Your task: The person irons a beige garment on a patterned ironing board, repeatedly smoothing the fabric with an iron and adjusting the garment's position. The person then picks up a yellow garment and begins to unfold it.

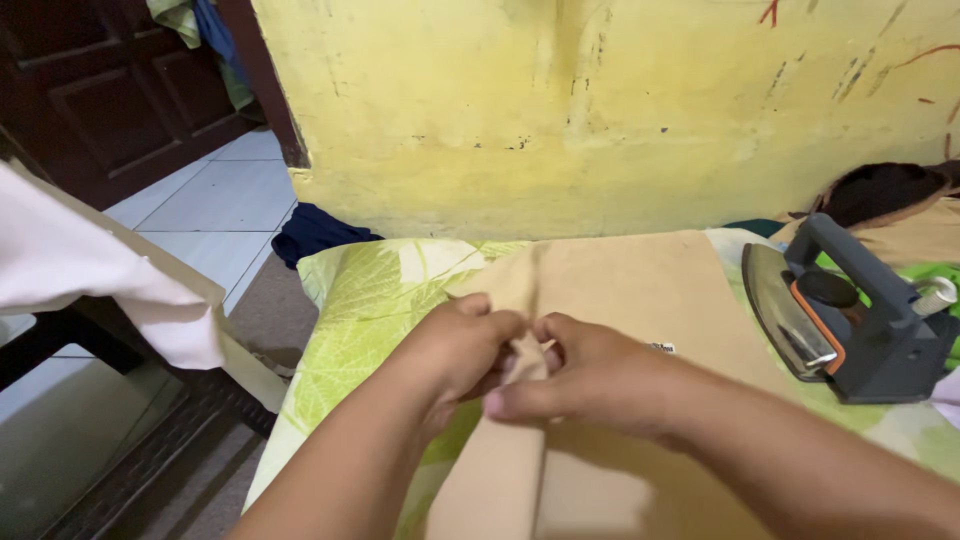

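Left hand (462, 345), right hand (590, 378) both pinching tan cloth (620, 290) fold, iron (850, 315) nearby

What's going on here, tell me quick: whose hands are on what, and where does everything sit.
A person's left hand and right hand pinch a raised fold in a tan cloth, close together at its middle. The cloth lies spread over a green leaf-print sheet set against a yellow wall. A grey iron rests tipped up on its heel to the right, untouched. Dark cloth lies on the white floor tiles behind.
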